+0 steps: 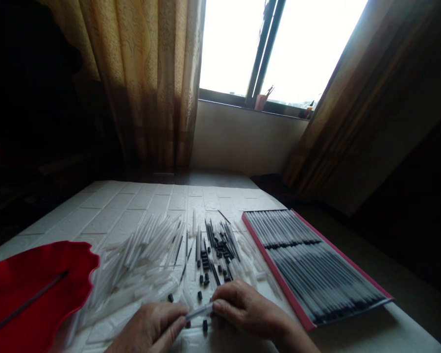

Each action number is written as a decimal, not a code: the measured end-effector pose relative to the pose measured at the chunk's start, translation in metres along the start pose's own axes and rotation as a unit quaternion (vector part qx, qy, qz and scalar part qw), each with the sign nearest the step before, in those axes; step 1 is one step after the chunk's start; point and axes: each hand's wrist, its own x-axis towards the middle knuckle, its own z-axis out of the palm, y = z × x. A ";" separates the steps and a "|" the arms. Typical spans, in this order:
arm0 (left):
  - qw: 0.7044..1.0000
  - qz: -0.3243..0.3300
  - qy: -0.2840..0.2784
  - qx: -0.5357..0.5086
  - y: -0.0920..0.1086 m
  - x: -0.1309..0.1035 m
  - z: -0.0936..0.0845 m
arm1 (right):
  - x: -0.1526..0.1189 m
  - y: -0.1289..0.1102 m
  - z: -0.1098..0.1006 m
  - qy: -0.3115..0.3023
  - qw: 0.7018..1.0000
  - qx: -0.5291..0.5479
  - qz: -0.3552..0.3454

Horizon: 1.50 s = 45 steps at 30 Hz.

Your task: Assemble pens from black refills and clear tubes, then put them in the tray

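Observation:
My left hand (152, 327) and my right hand (244, 309) are near each other at the front of the table. Between them runs a short translucent tube (199, 312), its left end pinched by my left fingers and its right end by my right fingers. Black caps lie close by, one (205, 325) just below the tube and another (200, 295) above it. Beyond my hands are dark thin rods and more caps (206, 260). Many clear tubes (143, 240) lie loosely piled to the left.
On the right, a red-edged box (275, 269) holds two rows of capped tubes. A red scalloped tray (77, 260) with one long tube (29, 304) is at the left. The white brick-patterned table (106, 206) reaches toward a curtained window.

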 end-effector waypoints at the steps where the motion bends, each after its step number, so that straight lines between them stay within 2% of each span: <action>1: 1.000 -0.001 -0.002 -0.003 0.000 0.000 0.000 | 0.000 -0.001 0.000 -0.001 1.000 0.003 0.004; 7: 1.000 -0.001 -0.012 -0.020 0.000 0.001 0.001 | -0.001 -0.001 0.001 -0.002 1.000 -0.011 0.003; 12: 1.000 -0.001 0.009 -0.012 0.000 0.001 0.001 | -0.001 -0.002 0.001 0.011 0.998 -0.055 -0.006; 21: 1.000 -0.008 -0.004 -0.025 0.000 0.001 0.001 | -0.001 -0.006 0.000 0.009 0.996 -0.089 -0.019; 32: 0.999 -0.017 -0.033 -0.023 0.001 0.006 -0.005 | -0.001 0.001 -0.004 -0.009 0.999 0.027 0.016; 39: 0.996 -0.049 -0.068 -0.027 0.006 0.006 -0.011 | -0.003 0.000 -0.006 -0.002 1.000 -0.008 -0.005; 45: 0.993 -0.086 -0.084 -0.022 0.011 0.007 -0.016 | -0.001 0.002 -0.004 -0.007 1.000 0.028 -0.010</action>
